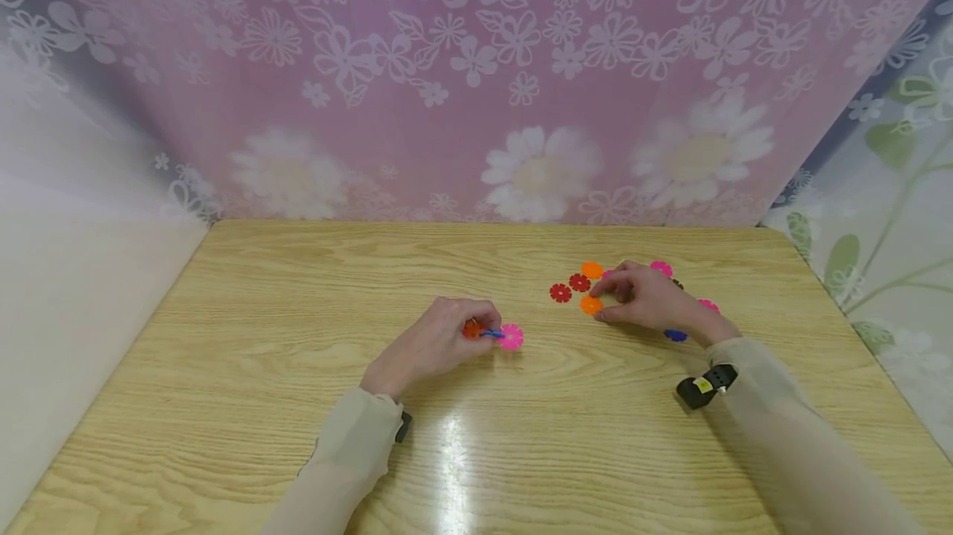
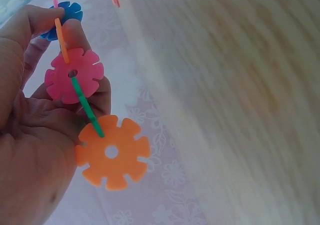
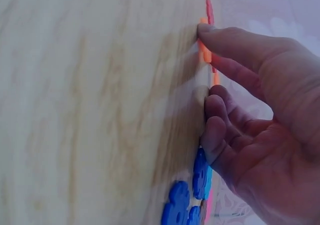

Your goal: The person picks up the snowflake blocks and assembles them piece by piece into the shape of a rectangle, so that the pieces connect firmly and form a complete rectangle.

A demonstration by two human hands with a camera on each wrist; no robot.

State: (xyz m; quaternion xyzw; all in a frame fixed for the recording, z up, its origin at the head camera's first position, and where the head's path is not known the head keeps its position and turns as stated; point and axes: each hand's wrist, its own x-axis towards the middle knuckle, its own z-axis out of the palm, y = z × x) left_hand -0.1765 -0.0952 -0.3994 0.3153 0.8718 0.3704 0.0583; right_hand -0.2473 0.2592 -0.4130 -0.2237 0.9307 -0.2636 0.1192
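My left hand [image 1: 444, 335] pinches a chain of slotted plastic snowflake discs between thumb and fingers. In the left wrist view, an orange disc [image 2: 112, 152] ends the chain near the palm. An edge-on green disc [image 2: 86, 105] joins it to a pink disc [image 2: 85, 75]. Beyond, a thin orange disc and a blue disc [image 2: 73, 11] sit at the fingertips. A pink disc [image 1: 511, 337] sticks out past them in the head view. My right hand [image 1: 646, 297] has thumb and forefinger at opposite edges of a flat orange disc [image 1: 590, 305] on the table, pinching it.
Two red discs [image 1: 561, 293] and another orange disc [image 1: 592, 269] lie just left of the right hand. Pink discs [image 1: 661, 269] and a blue disc [image 1: 676, 336] lie around that hand, partly hidden. A flowered curtain [image 1: 476, 105] hangs behind the wooden table [image 1: 298, 270].
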